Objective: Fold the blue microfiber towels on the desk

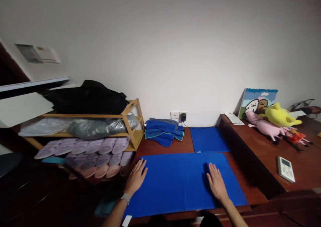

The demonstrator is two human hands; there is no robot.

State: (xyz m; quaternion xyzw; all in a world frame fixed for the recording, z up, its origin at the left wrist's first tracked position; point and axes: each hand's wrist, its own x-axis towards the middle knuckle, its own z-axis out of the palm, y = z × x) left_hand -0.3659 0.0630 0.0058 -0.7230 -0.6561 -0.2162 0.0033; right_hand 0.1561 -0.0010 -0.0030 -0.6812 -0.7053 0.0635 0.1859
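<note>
A large blue towel [175, 183] lies spread on the bench [187, 145]. At its nine o'clock edge is the person's left hand [136, 177], flat, thumb apart from fingers; at three, the right hand [217, 182], likewise outstretched and grasping nothing, though whether it touches the cloth cannot be told. Beyond, folded towels [160, 131] sit at eleven, a smaller blue towel [210, 139] at one, a yellow stuffed toy [279, 116] at two.
</note>
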